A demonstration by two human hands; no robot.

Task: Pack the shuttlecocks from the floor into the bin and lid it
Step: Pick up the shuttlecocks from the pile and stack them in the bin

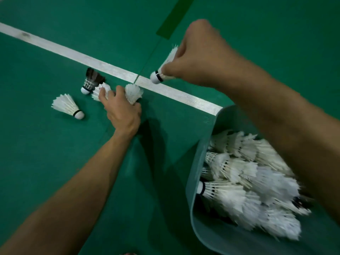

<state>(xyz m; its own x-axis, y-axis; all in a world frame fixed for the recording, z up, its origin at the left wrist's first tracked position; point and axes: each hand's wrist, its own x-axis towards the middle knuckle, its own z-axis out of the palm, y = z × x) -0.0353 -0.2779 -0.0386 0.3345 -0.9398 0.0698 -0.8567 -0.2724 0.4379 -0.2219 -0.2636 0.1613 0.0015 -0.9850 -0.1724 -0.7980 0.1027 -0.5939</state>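
My left hand (122,111) is down on the green floor, shut on two white shuttlecocks: one (134,92) sticks out past the thumb, another (100,91) shows between the fingers. My right hand (200,57) is raised above the white line, shut on a white shuttlecock (165,68) with its cork pointing down-left. A white shuttlecock (67,106) lies loose on the floor to the left. A black-feathered one (91,80) stands just beyond my left fingers. The pale green bin (200,150) at lower right holds several white shuttlecocks (244,181). No lid is visible.
A white court line (82,58) runs diagonally across the green floor (46,153) to the bin's far corner. A darker green tape strip (174,17) lies at the top. My right forearm crosses over the bin's far side.
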